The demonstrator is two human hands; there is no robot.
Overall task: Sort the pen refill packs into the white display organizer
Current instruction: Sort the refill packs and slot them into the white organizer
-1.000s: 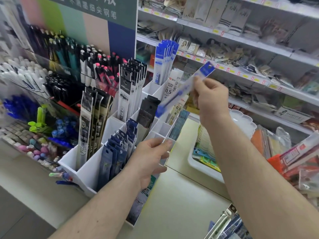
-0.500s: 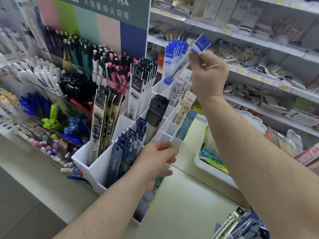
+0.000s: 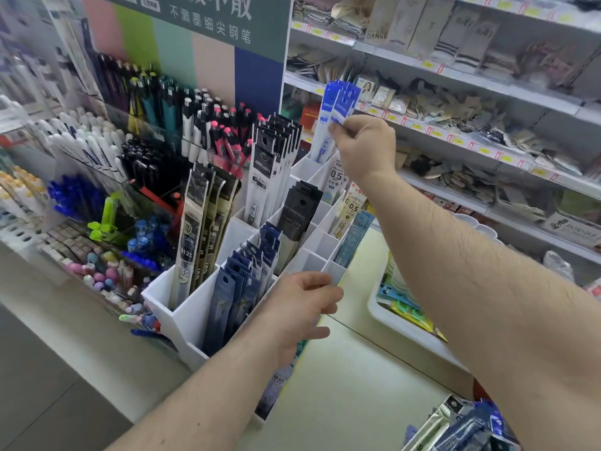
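Right hand has lowered blue pack — into organizer.

Stocked white shelves (price-tagged); pale counter.
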